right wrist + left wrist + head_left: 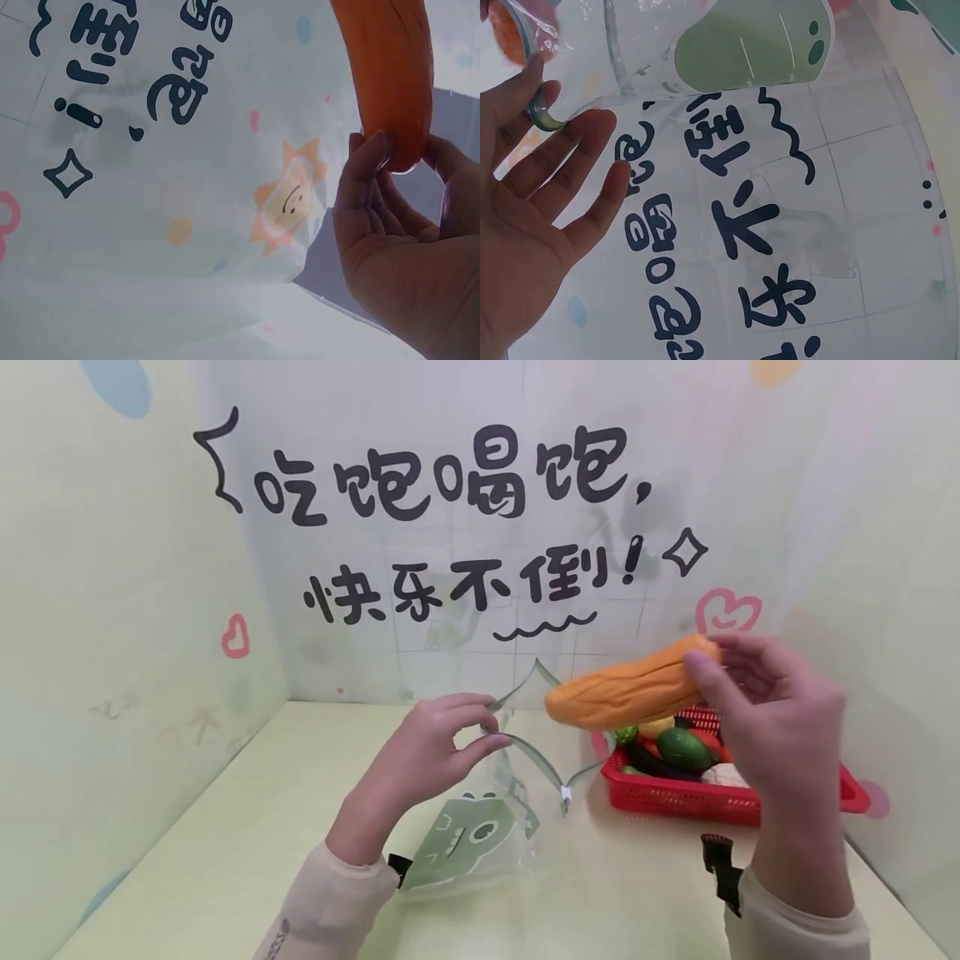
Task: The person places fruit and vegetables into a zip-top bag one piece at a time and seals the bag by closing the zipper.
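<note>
Head view: left hand (431, 739) is pinching clear plastic bag (468, 843), right hand (783, 718) orange ridged vegetable (622, 693); black lettering (498, 472) at twelve o'clock is reading “吃饱喝饱,快乐不倒!”

Your bare left hand (442, 743) pinches, its cream-sleeved forearm (322, 902) slanting toward one o'clock; your bare right hand (783, 727) grips, fingers (761, 652) toward ten, wrist (802, 860) near twelve.

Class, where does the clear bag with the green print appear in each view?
Head: centre to lower centre; the left hand holds the clear bag.
Left wrist: along the top, its green print showing.
Right wrist: not in it.
Shared landmark: black wall lettering, in all three.
</note>
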`<state>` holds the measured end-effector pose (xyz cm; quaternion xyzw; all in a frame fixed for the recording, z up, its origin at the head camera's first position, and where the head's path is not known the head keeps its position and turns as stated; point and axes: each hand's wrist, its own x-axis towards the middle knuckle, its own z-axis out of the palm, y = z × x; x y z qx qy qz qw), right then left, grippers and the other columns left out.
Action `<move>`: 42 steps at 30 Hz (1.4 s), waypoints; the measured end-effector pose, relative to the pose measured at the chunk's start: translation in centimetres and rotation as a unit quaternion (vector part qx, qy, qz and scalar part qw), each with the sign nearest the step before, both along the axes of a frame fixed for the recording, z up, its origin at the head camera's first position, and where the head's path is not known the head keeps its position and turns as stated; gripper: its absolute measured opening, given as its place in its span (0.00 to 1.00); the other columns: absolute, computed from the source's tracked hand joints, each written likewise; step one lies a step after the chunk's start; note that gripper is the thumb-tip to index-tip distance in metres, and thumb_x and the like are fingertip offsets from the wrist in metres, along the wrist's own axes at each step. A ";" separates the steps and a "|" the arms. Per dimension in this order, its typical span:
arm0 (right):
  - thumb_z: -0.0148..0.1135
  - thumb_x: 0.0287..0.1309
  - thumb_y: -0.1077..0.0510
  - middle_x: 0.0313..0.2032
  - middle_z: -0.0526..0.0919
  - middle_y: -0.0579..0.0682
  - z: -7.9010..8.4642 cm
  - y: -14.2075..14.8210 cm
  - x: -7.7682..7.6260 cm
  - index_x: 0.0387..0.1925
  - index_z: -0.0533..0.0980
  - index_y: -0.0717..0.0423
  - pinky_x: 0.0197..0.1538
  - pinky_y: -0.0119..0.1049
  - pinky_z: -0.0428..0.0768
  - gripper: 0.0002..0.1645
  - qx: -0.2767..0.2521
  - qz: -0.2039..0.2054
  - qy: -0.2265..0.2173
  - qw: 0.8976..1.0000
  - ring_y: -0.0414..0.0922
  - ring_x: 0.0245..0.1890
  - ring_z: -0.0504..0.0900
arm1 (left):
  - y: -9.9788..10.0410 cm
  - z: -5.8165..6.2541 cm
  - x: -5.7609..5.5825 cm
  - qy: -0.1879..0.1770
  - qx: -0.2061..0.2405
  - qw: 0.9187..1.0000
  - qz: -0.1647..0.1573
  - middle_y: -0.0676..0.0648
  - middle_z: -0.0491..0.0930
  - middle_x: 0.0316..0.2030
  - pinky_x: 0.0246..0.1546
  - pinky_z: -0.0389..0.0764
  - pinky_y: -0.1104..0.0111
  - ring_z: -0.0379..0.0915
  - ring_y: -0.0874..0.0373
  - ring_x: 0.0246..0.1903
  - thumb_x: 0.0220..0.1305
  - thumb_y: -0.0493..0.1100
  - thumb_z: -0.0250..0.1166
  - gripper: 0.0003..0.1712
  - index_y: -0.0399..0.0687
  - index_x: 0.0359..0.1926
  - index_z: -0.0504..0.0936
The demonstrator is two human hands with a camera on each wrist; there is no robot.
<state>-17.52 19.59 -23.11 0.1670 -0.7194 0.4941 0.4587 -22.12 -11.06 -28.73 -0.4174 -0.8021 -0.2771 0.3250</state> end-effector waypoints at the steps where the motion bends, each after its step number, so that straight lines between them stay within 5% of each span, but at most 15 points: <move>1: 0.69 0.55 0.61 0.37 0.85 0.49 -0.3 -0.4 -0.1 0.45 0.82 0.60 0.37 0.17 0.79 0.15 0.046 -0.014 -0.012 0.999 0.39 0.37 0.83 | 0.2 0.0 0.1 0.004 -0.004 1.000 -0.003 0.54 0.84 0.38 0.55 0.76 0.66 0.76 0.58 0.51 0.55 0.45 0.72 0.06 0.51 0.30 0.84; 4: 0.64 0.59 0.46 0.38 0.84 0.46 -1.1 -1.4 -0.6 0.45 0.82 0.49 0.35 0.20 0.79 0.17 0.151 -0.036 -0.101 0.983 0.41 0.39 0.80 | 0.7 0.0 0.3 0.021 -0.013 1.000 -0.008 0.53 0.84 0.36 0.54 0.77 0.66 0.77 0.58 0.50 0.55 0.45 0.72 0.06 0.50 0.28 0.84; 6: 0.60 0.59 0.36 0.38 0.84 0.44 -1.7 -2.1 -1.1 0.44 0.82 0.44 0.35 0.26 0.80 0.22 0.209 -0.024 -0.183 0.960 0.42 0.40 0.78 | 0.9 0.0 0.5 0.037 -0.012 0.999 -0.007 0.52 0.84 0.36 0.53 0.78 0.65 0.77 0.58 0.49 0.54 0.45 0.73 0.07 0.50 0.28 0.84; 11: 0.57 0.59 0.32 0.34 0.84 0.44 -2.5 -3.4 -2.6 0.45 0.81 0.46 0.38 0.41 0.83 0.27 0.265 0.124 -0.340 0.894 0.44 0.37 0.81 | 1.4 0.1 0.7 0.060 0.021 0.998 0.000 0.50 0.84 0.39 0.50 0.79 0.66 0.78 0.59 0.47 0.54 0.46 0.73 0.07 0.50 0.28 0.84; 14: 0.57 0.60 0.34 0.35 0.85 0.46 -2.6 -3.6 -3.1 0.48 0.79 0.50 0.40 0.43 0.84 0.28 0.255 0.181 -0.378 0.871 0.44 0.36 0.83 | 1.5 0.3 0.6 0.069 0.046 0.997 0.009 0.49 0.85 0.38 0.50 0.79 0.67 0.78 0.59 0.45 0.55 0.45 0.72 0.07 0.48 0.29 0.84; 16: 0.56 0.61 0.34 0.38 0.84 0.47 -2.5 -3.7 -3.5 0.51 0.78 0.50 0.42 0.44 0.84 0.29 0.242 0.179 -0.373 0.878 0.45 0.38 0.82 | 1.3 0.5 0.5 0.078 0.068 0.995 0.014 0.48 0.85 0.36 0.51 0.79 0.67 0.78 0.58 0.45 0.56 0.43 0.72 0.06 0.45 0.30 0.84; 18: 0.55 0.61 0.33 0.44 0.82 0.47 -2.3 -3.6 -3.8 0.54 0.77 0.49 0.45 0.45 0.83 0.31 0.223 0.164 -0.348 0.896 0.47 0.44 0.80 | 1.1 0.6 0.2 0.077 0.101 0.992 0.015 0.46 0.85 0.36 0.48 0.80 0.68 0.79 0.59 0.42 0.57 0.41 0.71 0.06 0.43 0.32 0.84; 21: 0.54 0.65 0.37 0.59 0.75 0.45 -2.4 -3.4 -4.5 0.58 0.75 0.48 0.50 0.50 0.80 0.28 0.204 0.160 -0.279 0.925 0.48 0.58 0.71 | 0.8 1.0 -0.3 0.046 0.159 0.986 0.001 0.47 0.85 0.35 0.42 0.82 0.69 0.80 0.61 0.38 0.59 0.39 0.69 0.04 0.42 0.34 0.83; 27: 0.58 0.65 0.54 0.72 0.54 0.39 -3.1 -2.9 -5.2 0.61 0.72 0.46 0.50 0.58 0.78 0.23 0.227 0.165 -0.116 0.953 0.46 0.70 0.55 | 2.0 2.4 -0.8 -0.017 0.257 0.966 -0.030 0.48 0.85 0.37 0.38 0.84 0.64 0.80 0.62 0.41 0.63 0.40 0.65 0.04 0.42 0.35 0.83; 31: 0.62 0.60 0.61 0.73 0.52 0.40 -3.4 -2.3 -5.6 0.57 0.76 0.48 0.50 0.59 0.78 0.22 0.256 0.147 -0.042 0.955 0.44 0.70 0.54 | 3.3 2.8 -1.0 -0.026 0.297 0.954 -0.029 0.50 0.85 0.36 0.40 0.83 0.64 0.80 0.62 0.39 0.63 0.42 0.65 0.07 0.43 0.37 0.83; 36: 0.71 0.51 0.61 0.74 0.50 0.43 -3.4 -1.1 -5.9 0.51 0.80 0.50 0.51 0.59 0.77 0.23 0.288 0.114 -0.012 0.951 0.45 0.70 0.54 | 3.4 2.6 -1.9 -0.065 0.263 0.963 -0.012 0.51 0.85 0.36 0.42 0.83 0.65 0.80 0.64 0.38 0.65 0.43 0.64 0.09 0.43 0.39 0.84; 42: 0.72 0.51 0.57 0.71 0.57 0.42 -3.0 -0.5 -5.5 0.58 0.75 0.47 0.50 0.59 0.78 0.30 0.290 0.098 -0.035 0.951 0.43 0.69 0.55 | 1.8 2.6 -1.9 -0.070 0.248 0.966 -0.005 0.46 0.84 0.41 0.44 0.82 0.63 0.80 0.63 0.40 0.65 0.42 0.64 0.10 0.41 0.44 0.84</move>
